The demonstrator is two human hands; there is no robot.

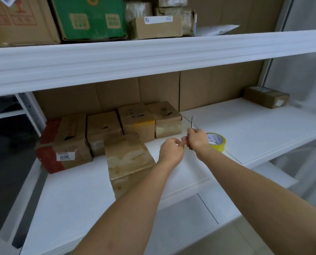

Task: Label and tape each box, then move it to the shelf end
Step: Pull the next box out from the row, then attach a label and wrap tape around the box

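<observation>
1. The white shelf carries everything; its far end lies toward 2 o'clock, where 1 taped box sits well apart from the rest.
2. I count 5 boxes grouped at 10 to 11 o'clock: 4 in a row along the back, including the red-edged box, and 1 front box just ahead of them.
3. The front box is likely next to be worked. It looks like stiff but dented cardboard, probably light; its glossy taped top may be slippery, so I would hold it by the 2 side walls, low down.
4. 1 yellow tape roll lies flat at 1 o'clock, just behind the right wrist. It should be rigid and light, easiest hooked through its core.
5. The right hand is clenched around 1 thin pen-like tool, tip up.
6. The left hand is curled, its fingertips at the tool's lower end; whether it pinches anything I cannot tell.
</observation>
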